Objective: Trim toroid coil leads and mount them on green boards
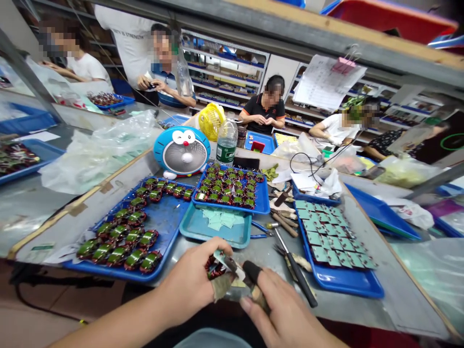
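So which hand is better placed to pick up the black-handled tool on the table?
Probably the right hand: it sits closer to the black-handled tool, while the left hand is farther away, wrapped around the wound coil.

My left hand (188,285) and right hand (279,309) cover most of the coil (214,268); only a sliver of reddish winding shows, and what lies under my fingers cannot be made out. Bottom edge cuts off my left arm (108,326) and a pale tub (212,339). Red bin (391,17) cut off at top right. Items on far shelves (224,65) too small to identify; writing on hanging sheet (328,82) unreadable.
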The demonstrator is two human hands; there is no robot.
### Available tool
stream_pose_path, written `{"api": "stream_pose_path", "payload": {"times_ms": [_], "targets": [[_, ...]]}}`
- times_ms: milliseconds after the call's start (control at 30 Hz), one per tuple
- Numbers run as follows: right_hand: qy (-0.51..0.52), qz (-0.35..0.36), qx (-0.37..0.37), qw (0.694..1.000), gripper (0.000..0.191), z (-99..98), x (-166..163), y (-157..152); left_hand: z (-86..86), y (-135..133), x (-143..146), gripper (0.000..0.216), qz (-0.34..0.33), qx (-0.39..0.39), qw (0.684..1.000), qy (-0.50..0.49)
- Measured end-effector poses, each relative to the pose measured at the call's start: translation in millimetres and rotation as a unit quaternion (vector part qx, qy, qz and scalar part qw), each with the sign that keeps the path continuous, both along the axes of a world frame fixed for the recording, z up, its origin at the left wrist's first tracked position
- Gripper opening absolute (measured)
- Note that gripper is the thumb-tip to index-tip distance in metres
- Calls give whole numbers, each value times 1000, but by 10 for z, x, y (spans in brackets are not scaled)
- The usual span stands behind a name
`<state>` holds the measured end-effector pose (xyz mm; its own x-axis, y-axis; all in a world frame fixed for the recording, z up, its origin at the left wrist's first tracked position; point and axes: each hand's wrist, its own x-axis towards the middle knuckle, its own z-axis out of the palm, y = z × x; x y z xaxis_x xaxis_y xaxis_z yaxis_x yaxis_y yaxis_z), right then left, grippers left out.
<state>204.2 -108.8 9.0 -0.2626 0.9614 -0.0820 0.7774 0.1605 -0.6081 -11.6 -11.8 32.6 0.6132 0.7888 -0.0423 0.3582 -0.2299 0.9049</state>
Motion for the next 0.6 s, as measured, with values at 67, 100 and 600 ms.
{"api": "stream_pose_path", "payload": {"times_ms": [67,100,600], "targets": [[-44,7,21,999,6,37,34,12,-20,-29,41,22,16,11,1000,-11],[-66,16,33,997,8,82,64,21,-32,-43,49,20,14,17,1000,-9],[-119,46,83,988,15,314,3,199,-51,-68,42,24,94,142,985,-26]]}}
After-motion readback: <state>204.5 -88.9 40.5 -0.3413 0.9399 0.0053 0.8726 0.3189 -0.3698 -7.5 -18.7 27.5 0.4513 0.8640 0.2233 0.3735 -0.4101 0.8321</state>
